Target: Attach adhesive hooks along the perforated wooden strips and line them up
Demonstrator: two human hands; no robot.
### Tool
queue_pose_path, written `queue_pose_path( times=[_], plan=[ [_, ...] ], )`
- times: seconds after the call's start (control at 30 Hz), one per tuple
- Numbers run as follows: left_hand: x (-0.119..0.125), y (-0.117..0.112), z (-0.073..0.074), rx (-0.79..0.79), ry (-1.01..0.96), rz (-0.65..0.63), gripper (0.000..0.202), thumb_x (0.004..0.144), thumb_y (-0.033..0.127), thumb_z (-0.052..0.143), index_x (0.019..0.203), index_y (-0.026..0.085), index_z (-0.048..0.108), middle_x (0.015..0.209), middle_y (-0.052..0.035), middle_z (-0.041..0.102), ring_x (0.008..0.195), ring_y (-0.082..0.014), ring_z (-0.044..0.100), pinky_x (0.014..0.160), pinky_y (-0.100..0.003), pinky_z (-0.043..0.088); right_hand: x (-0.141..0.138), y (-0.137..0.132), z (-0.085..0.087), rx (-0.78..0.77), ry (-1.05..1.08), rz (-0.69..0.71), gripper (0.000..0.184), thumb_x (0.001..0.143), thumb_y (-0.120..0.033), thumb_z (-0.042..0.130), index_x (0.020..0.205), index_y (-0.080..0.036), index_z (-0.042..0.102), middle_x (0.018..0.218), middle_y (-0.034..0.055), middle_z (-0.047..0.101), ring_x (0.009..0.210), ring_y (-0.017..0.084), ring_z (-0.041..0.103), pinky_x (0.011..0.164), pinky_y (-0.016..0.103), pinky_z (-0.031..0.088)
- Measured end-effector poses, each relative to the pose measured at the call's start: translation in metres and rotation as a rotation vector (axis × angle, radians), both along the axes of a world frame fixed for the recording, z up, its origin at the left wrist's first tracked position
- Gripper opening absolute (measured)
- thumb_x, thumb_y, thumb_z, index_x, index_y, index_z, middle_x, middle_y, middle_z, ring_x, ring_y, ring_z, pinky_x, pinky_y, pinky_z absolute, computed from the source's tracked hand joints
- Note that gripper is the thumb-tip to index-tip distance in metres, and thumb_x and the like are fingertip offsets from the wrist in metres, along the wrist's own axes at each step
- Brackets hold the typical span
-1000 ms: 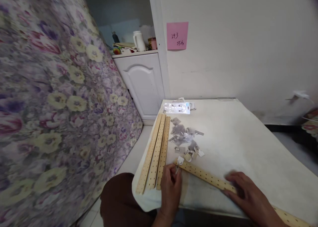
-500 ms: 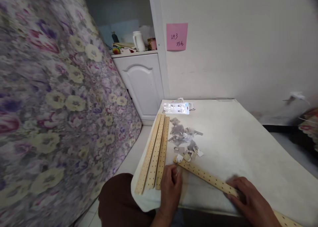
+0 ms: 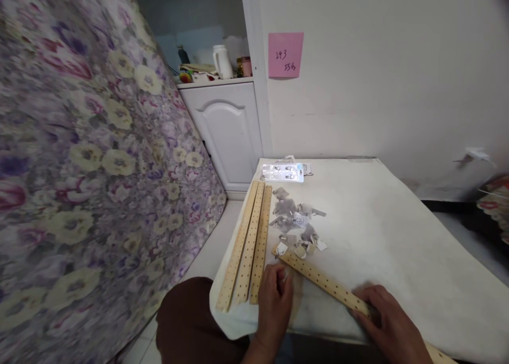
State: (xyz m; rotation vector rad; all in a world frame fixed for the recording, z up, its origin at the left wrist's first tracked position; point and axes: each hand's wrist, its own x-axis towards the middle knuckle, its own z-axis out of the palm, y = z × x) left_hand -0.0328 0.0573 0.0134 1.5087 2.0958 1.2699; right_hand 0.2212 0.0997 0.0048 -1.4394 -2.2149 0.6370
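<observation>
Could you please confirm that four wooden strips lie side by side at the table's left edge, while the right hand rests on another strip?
Not quite: three strips, not four, lie side by side at the table's left edge, as the head view shows. The right hand does rest on another strip.

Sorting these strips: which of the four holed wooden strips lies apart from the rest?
The slanted strip under the right hand; the other three strips lie side by side.

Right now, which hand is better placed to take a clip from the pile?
Probably the left. The left hand is at the end of the strip, close to the clips; the right hand rests farther down it.
</observation>
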Motion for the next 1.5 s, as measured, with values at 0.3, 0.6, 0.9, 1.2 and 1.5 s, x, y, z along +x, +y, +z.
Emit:
queue_pose_path(
  times=[0.3,0.6,0.9,1.2,1.5],
  plan=[
    [0.000,0.000,0.002,0.002,0.019,-0.015,0.008,0.086,0.026,0.048,0.087,0.020,0.054,0.074,0.0017,0.049,0.066,-0.0139,0.049,0.062,-0.025,0.040,-0.007,-0.001,-0.004,0.006,0.006,-0.001,0.020,0.081,-0.044,0.057,0.088,-0.027,0.063,0.090,0.0046,0.064,0.082,0.022,0.062,0.073,0.033,0.052],
    [-0.002,0.001,0.002,-0.018,0.010,-0.032,0.009,0.087,0.026,0.048,0.091,0.021,0.053,0.075,0.0017,0.050,0.066,-0.0139,0.050,0.062,-0.026,0.040,-0.012,0.004,0.014,-0.036,0.073,-0.050,0.026,0.082,-0.046,0.057,0.099,-0.027,0.061,0.092,0.0025,0.066,0.083,0.020,0.064,0.072,0.029,0.053],
    [-0.002,0.002,0.003,0.006,0.021,-0.024,0.009,0.086,0.026,0.049,0.088,0.021,0.055,0.074,0.0016,0.051,0.064,-0.0142,0.051,0.061,-0.026,0.041,-0.080,0.075,0.027,-0.030,0.067,0.127,0.023,0.079,-0.022,0.050,0.102,-0.022,0.056,0.094,0.0038,0.062,0.078,0.019,0.060,0.072,0.031,0.047],
    [-0.003,0.002,0.001,0.004,0.014,-0.040,0.009,0.086,0.027,0.049,0.089,0.021,0.055,0.075,0.0009,0.053,0.066,-0.0147,0.052,0.062,-0.026,0.043,-0.110,0.083,0.029,0.066,-0.057,0.030,0.015,0.080,-0.023,0.053,0.094,-0.022,0.053,0.094,0.0023,0.060,0.072,0.016,0.059,0.062,0.026,0.039],
    [-0.002,0.003,0.002,0.010,0.039,-0.048,0.011,0.087,0.027,0.047,0.092,0.021,0.055,0.076,0.0001,0.054,0.066,-0.0148,0.052,0.063,-0.027,0.044,-0.096,0.095,0.032,-0.418,0.473,-0.066,0.013,0.072,-0.032,0.061,0.073,-0.022,0.053,0.065,-0.0015,0.063,0.061,0.016,0.061,0.059,0.029,0.048]
  ],
)
